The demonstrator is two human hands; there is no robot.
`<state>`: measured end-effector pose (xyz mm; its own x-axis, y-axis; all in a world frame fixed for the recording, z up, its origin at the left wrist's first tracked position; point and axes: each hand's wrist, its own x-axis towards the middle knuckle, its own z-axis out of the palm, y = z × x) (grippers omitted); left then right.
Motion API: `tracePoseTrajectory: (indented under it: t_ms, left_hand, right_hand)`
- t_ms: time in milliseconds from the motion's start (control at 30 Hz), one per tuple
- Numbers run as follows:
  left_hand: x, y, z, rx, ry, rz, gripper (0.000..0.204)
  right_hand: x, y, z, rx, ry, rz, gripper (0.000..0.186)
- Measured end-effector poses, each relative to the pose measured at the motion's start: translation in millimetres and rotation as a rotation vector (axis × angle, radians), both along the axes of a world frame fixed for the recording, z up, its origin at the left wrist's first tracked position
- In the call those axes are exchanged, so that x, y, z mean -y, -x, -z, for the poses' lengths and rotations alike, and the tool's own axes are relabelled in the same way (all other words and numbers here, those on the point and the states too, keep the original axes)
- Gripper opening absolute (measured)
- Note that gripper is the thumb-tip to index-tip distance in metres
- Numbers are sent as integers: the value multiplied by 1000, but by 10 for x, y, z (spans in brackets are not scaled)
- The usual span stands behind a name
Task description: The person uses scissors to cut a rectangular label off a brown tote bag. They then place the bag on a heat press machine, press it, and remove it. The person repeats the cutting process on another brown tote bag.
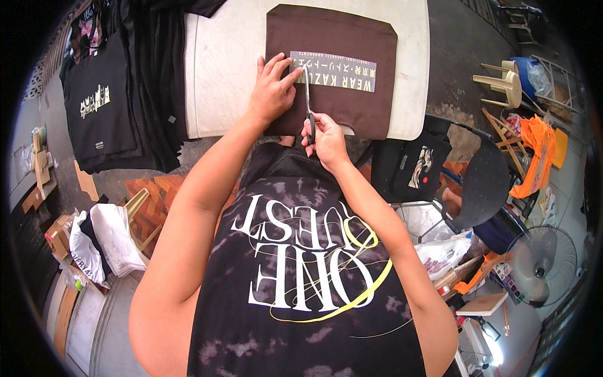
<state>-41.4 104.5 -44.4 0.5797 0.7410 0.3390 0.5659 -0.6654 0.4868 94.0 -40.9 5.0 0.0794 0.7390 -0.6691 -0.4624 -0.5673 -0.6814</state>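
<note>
Brown cloth bag (342,94) flat on white table (220,69) at 12 o'clock; left hand (271,91) fingers spread, pressing grey label (333,72); right hand (325,139) closed round scissors (308,103), blades at label's edge; black bags (103,107) at 10 o'clock, fan (543,267) at 4 o'clock

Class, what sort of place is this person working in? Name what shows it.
Probably a small garment-printing workshop: a brown fabric piece with a grey printed strip on a white table, stacked black printed bags, and black-handled scissors.

A white table (220,69) carries a brown cloth bag (339,103) and, at its left, stacked black garments (144,75).
</note>
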Motion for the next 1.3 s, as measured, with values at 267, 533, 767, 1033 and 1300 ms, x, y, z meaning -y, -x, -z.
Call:
tracePoseTrajectory:
  t_ms: [267,533,767,1033,1300]
  left_hand:
    - [-2,-7,-37,4,2,-1,47]
    - [6,71,-101,5,6,-83,40]
    - [34,91,-91,7,-6,-91,39]
    - [43,84,-80,-38,-34,-83,46]
    - [49,89,-102,-68,-11,-81,48]
  right_hand:
    - [-183,-23,-17,33,-1,11,26]
    - [92,-149,-114,-31,17,-15,28]
    - [154,-87,-117,-123,42,-32,29]
    - [12,53,-81,-2,60,-42,27]
    - [12,115,-21,39,27,-52,30]
